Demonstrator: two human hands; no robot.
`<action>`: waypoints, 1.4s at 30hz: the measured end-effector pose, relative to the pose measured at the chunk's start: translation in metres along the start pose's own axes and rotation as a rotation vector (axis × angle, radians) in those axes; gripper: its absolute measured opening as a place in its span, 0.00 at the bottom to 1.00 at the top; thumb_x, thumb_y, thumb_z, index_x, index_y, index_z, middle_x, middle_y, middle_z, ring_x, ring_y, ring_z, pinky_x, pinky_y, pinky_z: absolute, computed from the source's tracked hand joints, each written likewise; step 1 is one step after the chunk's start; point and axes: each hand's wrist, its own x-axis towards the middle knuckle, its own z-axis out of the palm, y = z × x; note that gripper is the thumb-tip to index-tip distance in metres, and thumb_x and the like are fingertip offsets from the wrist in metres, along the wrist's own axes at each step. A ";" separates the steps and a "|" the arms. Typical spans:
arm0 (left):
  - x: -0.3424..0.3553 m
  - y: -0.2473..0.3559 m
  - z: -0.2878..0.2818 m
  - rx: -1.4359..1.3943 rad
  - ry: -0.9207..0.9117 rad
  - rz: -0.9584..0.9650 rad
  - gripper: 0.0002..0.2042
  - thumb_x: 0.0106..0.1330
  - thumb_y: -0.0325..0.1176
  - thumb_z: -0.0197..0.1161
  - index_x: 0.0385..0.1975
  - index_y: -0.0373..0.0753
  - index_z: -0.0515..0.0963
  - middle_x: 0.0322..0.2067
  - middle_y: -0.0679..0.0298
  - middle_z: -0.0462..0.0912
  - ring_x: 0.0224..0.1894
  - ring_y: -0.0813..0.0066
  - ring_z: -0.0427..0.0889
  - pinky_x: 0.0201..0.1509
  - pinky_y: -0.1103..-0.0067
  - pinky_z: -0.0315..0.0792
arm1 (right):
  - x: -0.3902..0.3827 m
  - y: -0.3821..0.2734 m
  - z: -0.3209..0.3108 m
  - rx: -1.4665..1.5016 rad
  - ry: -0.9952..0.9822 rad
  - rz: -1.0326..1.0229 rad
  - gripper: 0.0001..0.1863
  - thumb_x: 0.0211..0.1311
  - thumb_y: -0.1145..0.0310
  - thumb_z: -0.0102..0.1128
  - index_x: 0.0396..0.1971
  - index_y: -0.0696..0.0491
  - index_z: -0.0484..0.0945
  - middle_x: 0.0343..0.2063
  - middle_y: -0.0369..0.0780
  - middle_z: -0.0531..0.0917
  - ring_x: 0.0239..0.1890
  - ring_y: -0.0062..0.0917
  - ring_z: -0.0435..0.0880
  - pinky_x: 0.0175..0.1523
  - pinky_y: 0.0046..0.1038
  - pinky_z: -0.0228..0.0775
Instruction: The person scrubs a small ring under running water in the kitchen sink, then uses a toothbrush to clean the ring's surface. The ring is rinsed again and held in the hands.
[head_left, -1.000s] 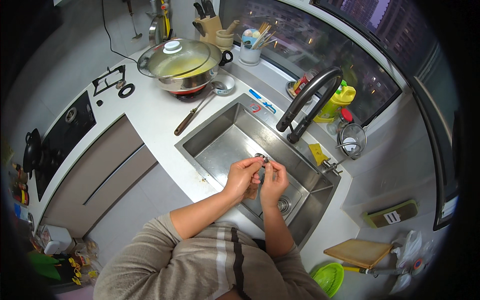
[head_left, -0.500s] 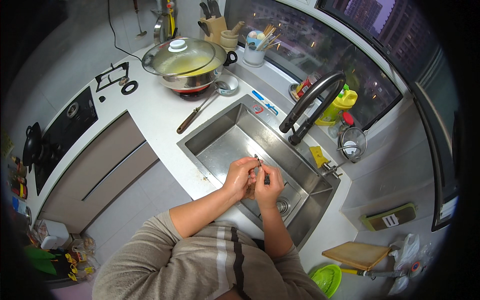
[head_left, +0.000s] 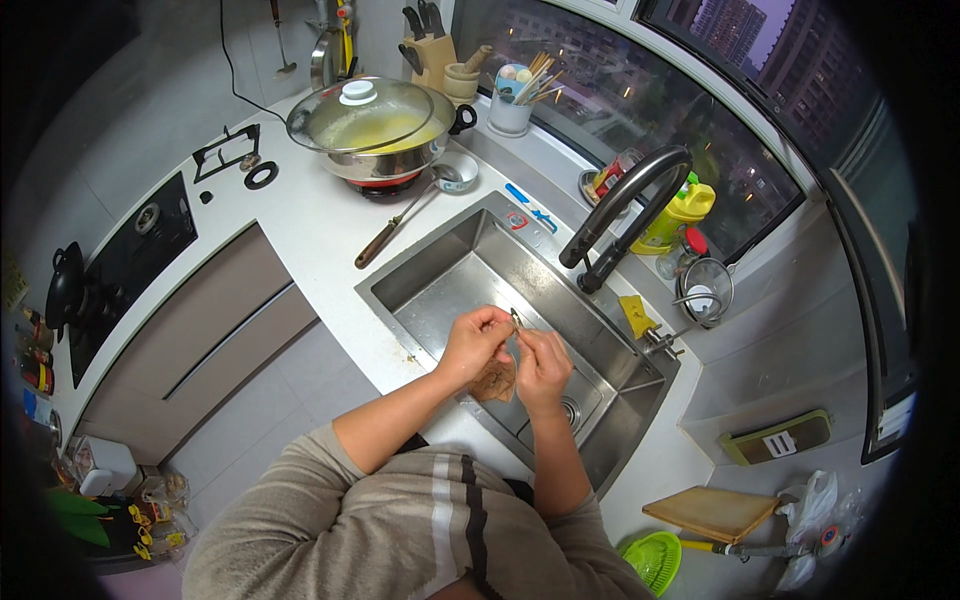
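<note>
Over the steel sink (head_left: 425, 298) my two hands meet at a small slim item (head_left: 516, 319) with a dark tip, too small to name. My left hand (head_left: 474, 342) pinches it between thumb and fingertips. Curled close beside it, my right hand (head_left: 543, 368) also has its fingertips on the item. Below the hands, at the near side of the sink, is a crumpled brown piece (head_left: 494, 381), partly hidden by my fingers. A round drain (head_left: 570, 411) shows to the right of my right wrist.
A black faucet (head_left: 625, 205) arches over the sink's far side. Left of the basin lies a ladle (head_left: 395, 228) near a small bowl (head_left: 457, 171). Behind them stands a steel pot (head_left: 400, 160) with a glass lid (head_left: 330, 118). A yellow sponge (head_left: 635, 315) rests on the right ledge.
My hands have turned and drawn slightly apart, with the fingertips still together at the slim item. More of the brown piece below now shows.
</note>
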 end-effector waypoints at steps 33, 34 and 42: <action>0.006 -0.019 -0.011 0.439 0.069 0.226 0.05 0.58 0.27 0.59 0.28 0.32 0.73 0.21 0.72 0.69 0.23 0.88 0.69 0.22 0.86 0.67 | -0.001 -0.009 0.007 -0.043 -0.070 0.166 0.06 0.54 0.78 0.55 0.32 0.58 0.77 0.25 0.44 0.79 0.25 0.38 0.79 0.29 0.33 0.71; 0.001 -0.011 -0.007 0.367 0.053 0.165 0.05 0.58 0.27 0.59 0.28 0.32 0.73 0.21 0.72 0.69 0.23 0.87 0.69 0.21 0.86 0.68 | -0.001 -0.010 0.008 -0.035 -0.056 0.180 0.06 0.54 0.78 0.55 0.32 0.58 0.77 0.25 0.45 0.79 0.25 0.38 0.79 0.28 0.33 0.71; 0.002 -0.012 -0.010 0.407 0.011 0.181 0.06 0.56 0.25 0.60 0.30 0.32 0.72 0.21 0.71 0.67 0.23 0.86 0.70 0.20 0.85 0.70 | -0.001 -0.009 0.008 0.017 -0.027 0.257 0.06 0.53 0.81 0.56 0.32 0.61 0.78 0.26 0.43 0.81 0.25 0.26 0.81 0.30 0.24 0.71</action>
